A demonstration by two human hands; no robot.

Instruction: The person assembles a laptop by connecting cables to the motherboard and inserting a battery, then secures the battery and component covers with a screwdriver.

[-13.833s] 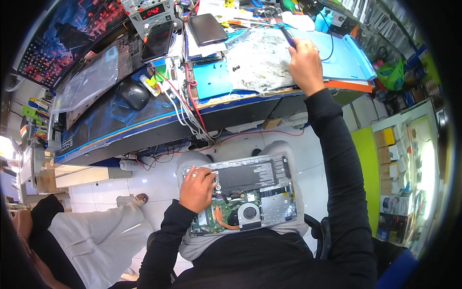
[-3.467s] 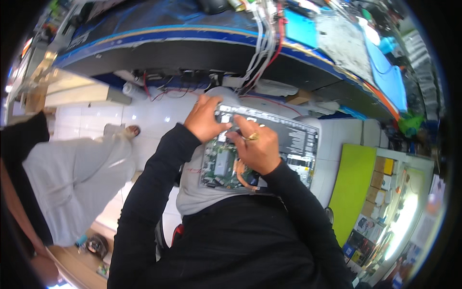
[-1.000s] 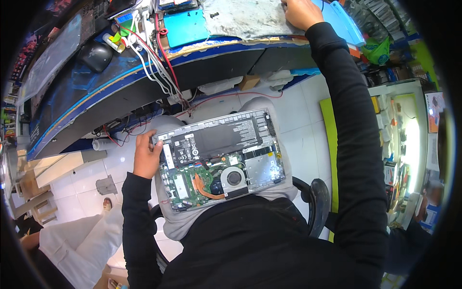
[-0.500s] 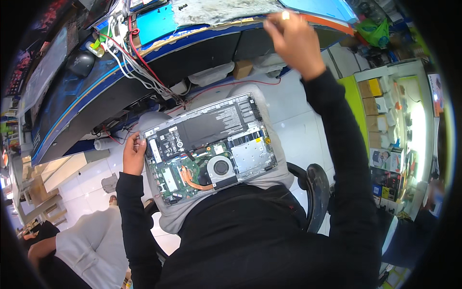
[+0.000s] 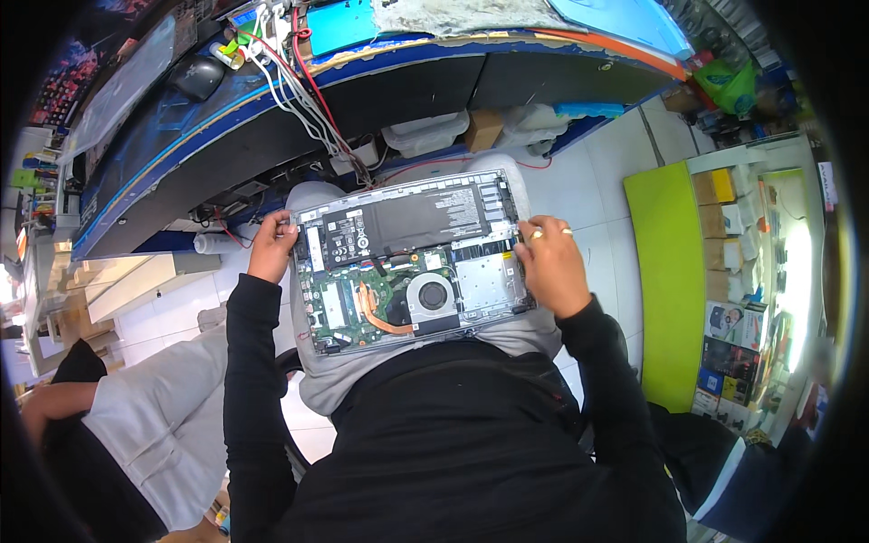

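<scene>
An opened laptop [image 5: 425, 262] lies across my lap with its bottom cover off and its insides facing up. A dark flat battery [image 5: 416, 219] fills the far half. In the near half sit a green circuit board [image 5: 339, 303], a copper heat pipe [image 5: 378, 319], a round fan [image 5: 432, 294] and a silver metal plate [image 5: 484, 282]. My left hand [image 5: 270, 249] grips the far left corner between thumb and fingers. At the right edge, my right hand [image 5: 555, 269], with rings on its fingers, is curled round the laptop's side; some of its fingertips are hidden.
Ahead runs a dark workbench [image 5: 398, 100] with a grey mat [image 5: 462, 16], white cables [image 5: 294, 100] and a black mouse [image 5: 196, 78]. Plastic tubs [image 5: 425, 136] stand beneath it. A lime-green panel [image 5: 665, 271] and boxed goods are on the right. Another person's legs [image 5: 163, 416] are close on the left.
My right hand has come down from above the bench edge to the laptop's right side. The left hand keeps hold of the left corner. The whole view has shifted slightly.
</scene>
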